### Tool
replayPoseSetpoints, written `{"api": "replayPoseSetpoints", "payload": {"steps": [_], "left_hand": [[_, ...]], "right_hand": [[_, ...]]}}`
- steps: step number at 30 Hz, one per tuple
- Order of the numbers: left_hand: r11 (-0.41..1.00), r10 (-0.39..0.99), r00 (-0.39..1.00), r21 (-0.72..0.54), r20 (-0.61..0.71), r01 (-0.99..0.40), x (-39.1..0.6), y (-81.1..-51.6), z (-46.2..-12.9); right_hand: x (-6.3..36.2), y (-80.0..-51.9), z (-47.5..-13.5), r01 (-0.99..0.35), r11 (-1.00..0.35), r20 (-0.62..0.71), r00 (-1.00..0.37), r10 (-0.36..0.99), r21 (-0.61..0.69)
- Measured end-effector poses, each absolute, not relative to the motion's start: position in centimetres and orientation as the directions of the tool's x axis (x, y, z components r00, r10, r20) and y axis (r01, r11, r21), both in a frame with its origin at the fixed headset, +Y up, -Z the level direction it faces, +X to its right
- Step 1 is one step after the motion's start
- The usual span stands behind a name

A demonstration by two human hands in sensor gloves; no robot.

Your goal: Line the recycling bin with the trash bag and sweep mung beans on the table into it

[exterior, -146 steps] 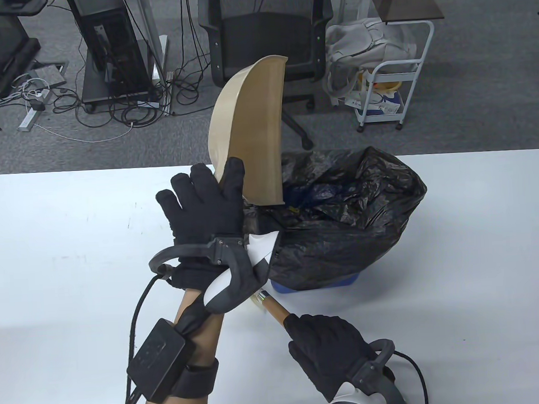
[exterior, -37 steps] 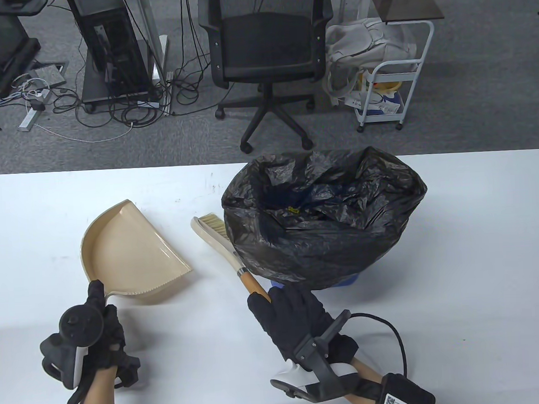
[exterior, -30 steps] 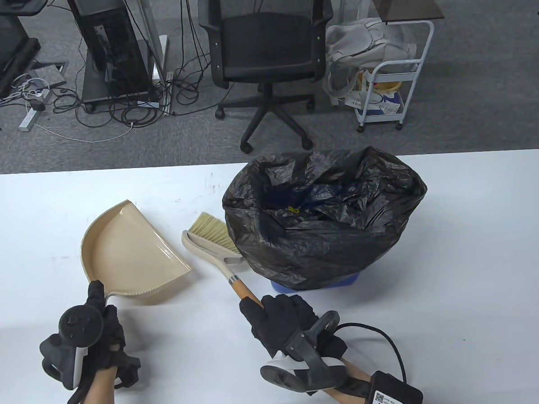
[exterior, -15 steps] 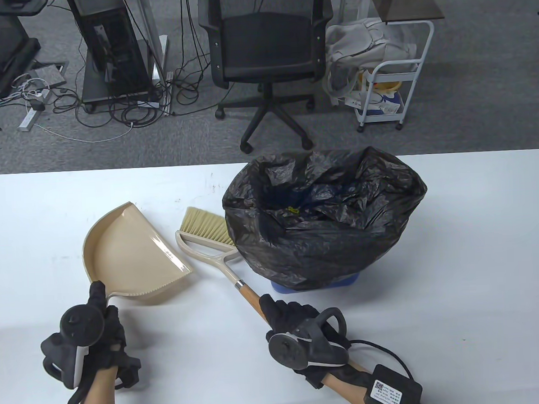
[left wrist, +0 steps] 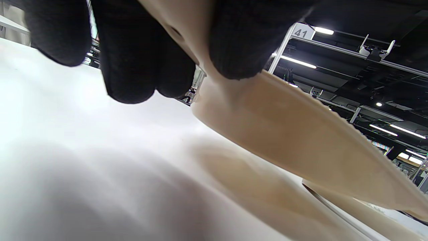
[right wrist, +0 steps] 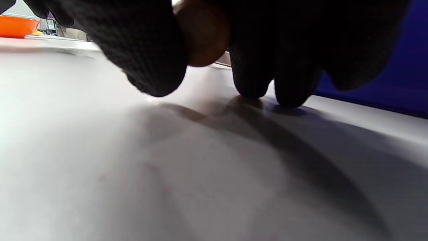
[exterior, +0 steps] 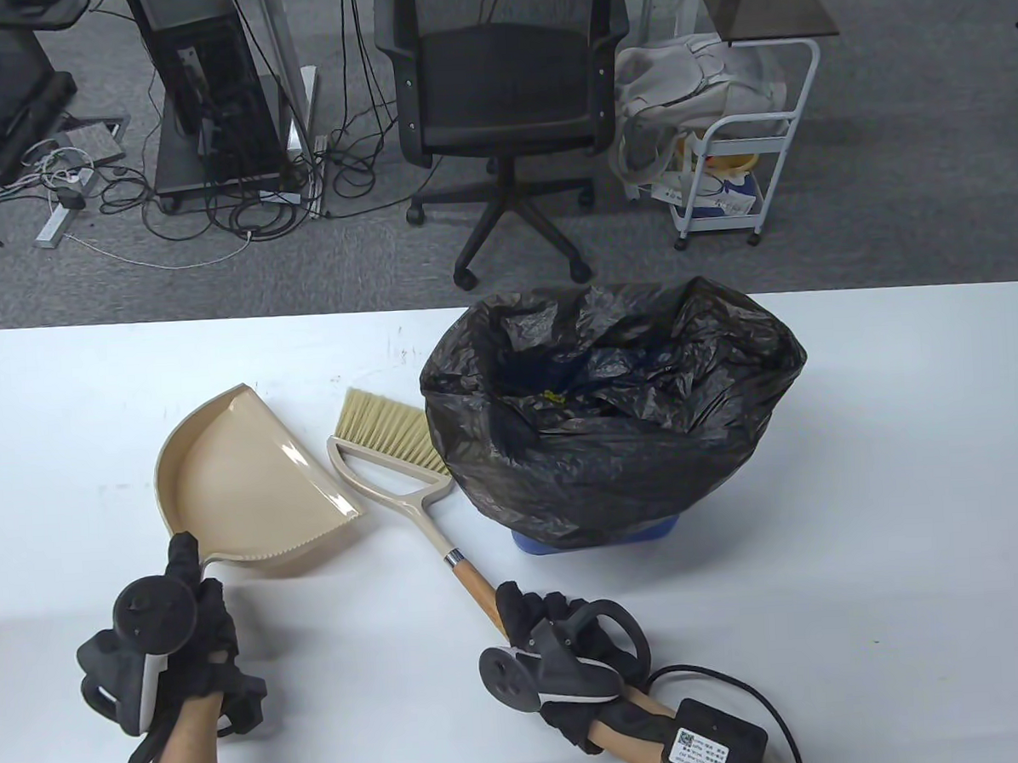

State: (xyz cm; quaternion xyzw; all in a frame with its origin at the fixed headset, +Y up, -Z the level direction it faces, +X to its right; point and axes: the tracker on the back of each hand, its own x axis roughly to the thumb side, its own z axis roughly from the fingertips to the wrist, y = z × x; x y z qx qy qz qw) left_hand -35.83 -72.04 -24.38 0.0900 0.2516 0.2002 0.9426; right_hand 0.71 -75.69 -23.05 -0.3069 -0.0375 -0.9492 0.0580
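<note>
From above, the white table [exterior: 906,480] carries a blue recycling bin [exterior: 602,537], only its lower corner showing beneath the crumpled black trash bag [exterior: 613,410] that lines it and spills over its rim. Just left of the bag lies a beige hand brush with pale bristles and a wooden handle [exterior: 403,481], its bristle end tucked against the bag's side. The right hand [exterior: 565,643] is curled round the wooden end of that handle. Further left sits a beige plastic dustpan [exterior: 241,481], its open mouth facing the brush; the left hand [exterior: 185,624] grips its handle at the near corner. Beyond the table stand a black office chair [exterior: 503,100] and a white wire cart [exterior: 736,156]. No mung beans can be made out on the tabletop. In the left wrist view, black gloved fingers [left wrist: 140,60] wrap the dustpan's beige stem above the tabletop. In the right wrist view, dark fingers [right wrist: 150,50] close round the brown handle, with the blue bin wall at right.
</note>
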Motion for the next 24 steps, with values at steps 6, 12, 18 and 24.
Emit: {"api": "replayPoseSetpoints", "payload": {"steps": [6, 12, 18, 24], "left_hand": [[0.904, 0.423, 0.792, 0.269, -0.44, -0.333, -35.83, -72.03, -24.36], [0.902, 0.426, 0.789, 0.27, -0.442, -0.336, -35.85, -72.05, -24.27], [0.901, 0.428, 0.789, 0.27, -0.441, -0.338, -35.84, -72.06, -24.24], [0.901, 0.429, 0.786, 0.268, -0.444, -0.341, -35.85, -72.07, -24.19]], "right_hand": [[0.29, -76.23, -22.84, 0.178, -0.984, 0.591, -0.797, -0.128, 0.027], [0.15, -76.32, -22.81, 0.205, -0.977, 0.592, -0.794, -0.137, 0.049], [0.04, -76.31, -22.83, 0.241, -0.967, 0.601, -0.787, -0.143, 0.086], [-0.04, -76.23, -22.79, 0.25, -0.965, 0.601, -0.785, -0.151, 0.083]]}}
